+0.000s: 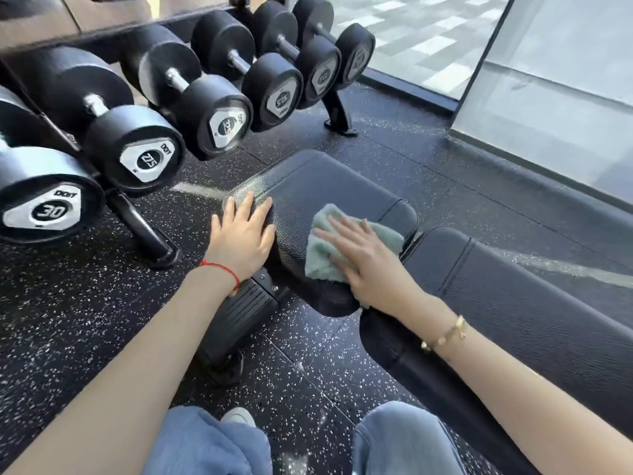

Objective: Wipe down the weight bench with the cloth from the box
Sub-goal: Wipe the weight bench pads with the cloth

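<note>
The flat right hand (363, 258) presses the cloth (325, 258) on the seat (318, 186), the flat left hand (243, 238) at nine o'clock braces, so the loose cloth may bunch.

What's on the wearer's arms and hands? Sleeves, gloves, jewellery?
No gloves and no sleeves in view; both forearms are bare. The left hand has a thin red string bracelet at the wrist. The right hand has a gold bangle at the wrist. No rings visible.
</note>
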### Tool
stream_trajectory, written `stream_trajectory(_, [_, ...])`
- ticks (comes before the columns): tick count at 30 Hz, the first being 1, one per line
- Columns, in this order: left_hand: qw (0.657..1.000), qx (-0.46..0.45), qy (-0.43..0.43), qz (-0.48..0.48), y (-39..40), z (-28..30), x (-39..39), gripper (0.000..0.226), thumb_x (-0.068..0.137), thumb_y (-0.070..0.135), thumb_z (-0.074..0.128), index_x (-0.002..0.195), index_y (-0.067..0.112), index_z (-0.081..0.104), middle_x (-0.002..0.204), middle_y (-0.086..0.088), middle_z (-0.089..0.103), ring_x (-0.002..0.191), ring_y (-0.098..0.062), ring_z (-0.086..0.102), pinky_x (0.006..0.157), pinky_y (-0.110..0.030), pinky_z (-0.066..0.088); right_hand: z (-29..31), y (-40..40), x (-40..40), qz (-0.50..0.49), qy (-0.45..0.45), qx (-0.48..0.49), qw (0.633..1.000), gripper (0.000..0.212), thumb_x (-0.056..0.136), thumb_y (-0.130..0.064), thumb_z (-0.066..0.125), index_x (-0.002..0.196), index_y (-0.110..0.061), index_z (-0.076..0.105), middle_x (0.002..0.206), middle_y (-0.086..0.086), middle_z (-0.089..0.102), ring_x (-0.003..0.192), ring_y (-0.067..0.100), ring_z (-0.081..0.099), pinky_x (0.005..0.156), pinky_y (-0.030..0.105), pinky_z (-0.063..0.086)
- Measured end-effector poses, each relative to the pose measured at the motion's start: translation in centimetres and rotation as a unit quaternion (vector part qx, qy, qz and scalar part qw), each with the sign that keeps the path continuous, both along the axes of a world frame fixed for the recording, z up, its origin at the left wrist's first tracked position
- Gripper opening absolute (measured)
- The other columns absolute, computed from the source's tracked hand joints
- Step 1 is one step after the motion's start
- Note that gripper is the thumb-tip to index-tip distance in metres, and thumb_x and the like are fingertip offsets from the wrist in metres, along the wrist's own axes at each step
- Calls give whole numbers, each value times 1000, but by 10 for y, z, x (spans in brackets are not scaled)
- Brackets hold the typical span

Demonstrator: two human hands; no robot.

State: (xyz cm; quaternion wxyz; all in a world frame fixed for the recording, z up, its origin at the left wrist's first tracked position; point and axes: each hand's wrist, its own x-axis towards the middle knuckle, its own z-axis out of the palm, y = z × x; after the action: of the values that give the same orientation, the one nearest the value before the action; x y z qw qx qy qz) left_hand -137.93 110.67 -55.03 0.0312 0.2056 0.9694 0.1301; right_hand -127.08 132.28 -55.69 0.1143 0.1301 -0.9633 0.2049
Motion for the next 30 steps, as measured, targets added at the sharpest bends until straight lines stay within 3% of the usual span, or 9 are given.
stream_trajectory(3, [1000, -1, 2, -1, -1, 0, -1, 56, 104, 41, 31, 156, 29, 17, 164, -5, 11, 151, -33, 3, 119, -57, 8, 3, 9, 19, 38, -16, -18, 999, 52, 98, -14, 46, 145, -32, 36, 157, -11, 25, 147, 11, 12, 121, 37, 8])
stream_trajectory(9, [1000, 8, 1, -2, -3, -2, 0, 56, 103, 42, 32, 156, 32, 18, 165, -2, 11, 151, -31, 3, 118, -58, 10, 11, 52, -74, -176, -25, -17, 984, 50, 93, -13, 40, 141, -27, 43, 154, 3, 33, 145, 22, 24, 120, 46, 8])
stream_trajectory(11, [1000, 16, -6, 2, -2, -2, 1, 55, 103, 41, 33, 156, 31, 18, 165, -2, 10, 151, -30, 2, 118, -57, 9, 12, 37, -93, -202, -20, -10, 979, 48, 93, -12, 43, 138, -27, 46, 153, 5, 34, 145, 24, 24, 120, 47, 7])
stream_trajectory(14, [1000, 24, -8, 7, 0, 0, 0, 55, 103, 38, 35, 155, 30, 21, 164, -3, 13, 151, -31, 3, 119, -56, 9, 9, -3, -70, -80, -1, 0, 997, 49, 91, -10, 46, 137, -27, 48, 153, 1, 34, 146, 22, 19, 120, 48, 6])
stream_trajectory(18, [999, 40, 15, 11, -1, 2, -2, 52, 101, 36, 41, 152, 27, 31, 161, -4, 24, 149, -30, 13, 118, -56, 12, 4, -13, -7, 47, -10, -9, 999, 54, 94, -10, 46, 144, -30, 39, 156, -8, 27, 147, 12, 13, 121, 36, 6])
stream_trajectory(21, [998, 53, 19, 15, -5, 2, -4, 52, 102, 35, 41, 152, 24, 32, 160, -5, 25, 149, -27, 15, 118, -55, 13, 4, 16, -22, 4, -11, -20, 1000, 47, 99, -16, 44, 143, -31, 39, 154, -10, 31, 146, 10, 18, 121, 37, 11])
stream_trajectory(26, [999, 43, 22, 8, -12, 4, -6, 53, 102, 36, 40, 153, 24, 29, 161, -6, 24, 149, -26, 16, 120, -55, 12, 6, 28, -135, -100, -30, 11, 994, 43, 99, -18, 40, 141, -28, 43, 154, -2, 32, 146, 19, 19, 119, 49, 10])
stream_trajectory(30, [998, 58, 27, 17, -11, 7, -7, 58, 101, 33, 40, 155, 21, 22, 160, -2, 27, 148, -21, 21, 120, -54, 13, 9, -15, -182, -62, -16, 26, 998, 42, 96, -14, 42, 136, -23, 48, 149, 2, 40, 143, 25, 25, 117, 54, 12])
